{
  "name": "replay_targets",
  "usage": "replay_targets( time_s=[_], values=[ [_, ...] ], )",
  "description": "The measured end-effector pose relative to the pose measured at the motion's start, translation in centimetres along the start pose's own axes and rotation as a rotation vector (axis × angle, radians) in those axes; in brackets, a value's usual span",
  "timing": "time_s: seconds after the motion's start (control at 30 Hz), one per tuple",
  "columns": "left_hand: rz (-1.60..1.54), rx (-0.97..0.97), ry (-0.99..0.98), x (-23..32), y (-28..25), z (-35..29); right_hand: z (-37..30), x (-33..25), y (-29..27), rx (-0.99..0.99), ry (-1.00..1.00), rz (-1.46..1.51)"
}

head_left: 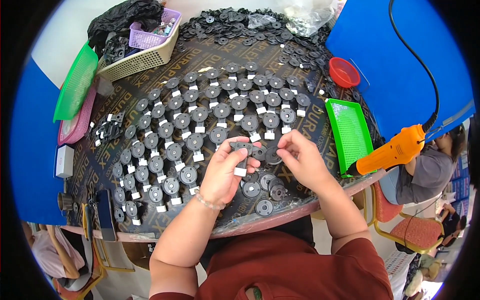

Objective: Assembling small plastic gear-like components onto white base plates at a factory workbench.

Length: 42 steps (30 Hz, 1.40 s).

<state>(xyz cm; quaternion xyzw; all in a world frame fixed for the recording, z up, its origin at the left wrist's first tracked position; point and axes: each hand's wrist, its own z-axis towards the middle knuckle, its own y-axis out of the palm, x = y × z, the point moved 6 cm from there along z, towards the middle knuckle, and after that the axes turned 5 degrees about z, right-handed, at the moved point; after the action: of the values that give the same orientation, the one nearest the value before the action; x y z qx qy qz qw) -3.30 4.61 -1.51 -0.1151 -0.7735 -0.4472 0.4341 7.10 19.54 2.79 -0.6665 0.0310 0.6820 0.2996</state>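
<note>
My left hand (218, 172) grips a black plastic piece (242, 163) with a white block at its lower end, thumb pressed on top. Close beside it, my right hand (306, 159) pinches the edge of a flat black disc (272, 156) between thumb and fingertips. Whether the disc touches the piece, I cannot tell. Below the hands lie several loose black discs (251, 189), some stacked, near the table's front edge. Curved rows of black discs joined to white-ended pieces (199, 115) spread over the table to the left and beyond my hands.
Right of my hands are a green tray (370, 131), a red bowl (344, 73) and an orange power screwdriver (392, 151) on a cord. Black parts heap (240, 30) along the back. Baskets (142, 64) and a loose parts pile (107, 129) stand left; a phone (105, 215) lies front left.
</note>
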Motion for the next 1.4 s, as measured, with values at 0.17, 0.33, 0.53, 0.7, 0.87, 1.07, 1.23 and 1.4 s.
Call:
replay_targets(
  time_s=[0.17, 0.33, 0.53, 0.7, 0.87, 1.07, 1.23, 1.4],
  values=[
    [-0.087, -0.06, -0.057, -0.3, 0.8, -0.1, 1.1, -1.7, -0.3, 0.038, -0.187, 0.059],
    [-0.185, -0.096, -0.059, -0.3, 0.8, -0.1, 1.5, -2.9, 0.2, -0.112, -0.18, 0.052],
    [-0.211, -0.114, -0.069, -0.3, 1.0, -0.3, 1.2, -4.1, 0.1, -0.054, -0.287, -0.084],
    [-0.221, -0.115, -0.049, -0.4, 1.0, -0.3, 0.8, -3.6, 2.1, -0.05, -0.251, -0.078],
    [-0.231, -0.11, -0.026, -0.5, 1.3, -0.4, 0.6, -4.0, 2.7, -0.056, -0.299, -0.173],
    [-0.239, -0.141, -0.002, 0.0, 1.5, -0.6, 0.8, -4.0, 2.9, -0.089, -0.291, -0.09],
    [-0.234, -0.15, -0.027, 0.0, 1.6, -0.8, 0.9, -4.2, 2.3, -0.125, -0.343, -0.14],
    [-0.198, -0.166, 0.0, -0.2, 1.4, -0.7, 0.6, -4.1, 2.8, -0.18, -0.226, 0.008]
  ],
)
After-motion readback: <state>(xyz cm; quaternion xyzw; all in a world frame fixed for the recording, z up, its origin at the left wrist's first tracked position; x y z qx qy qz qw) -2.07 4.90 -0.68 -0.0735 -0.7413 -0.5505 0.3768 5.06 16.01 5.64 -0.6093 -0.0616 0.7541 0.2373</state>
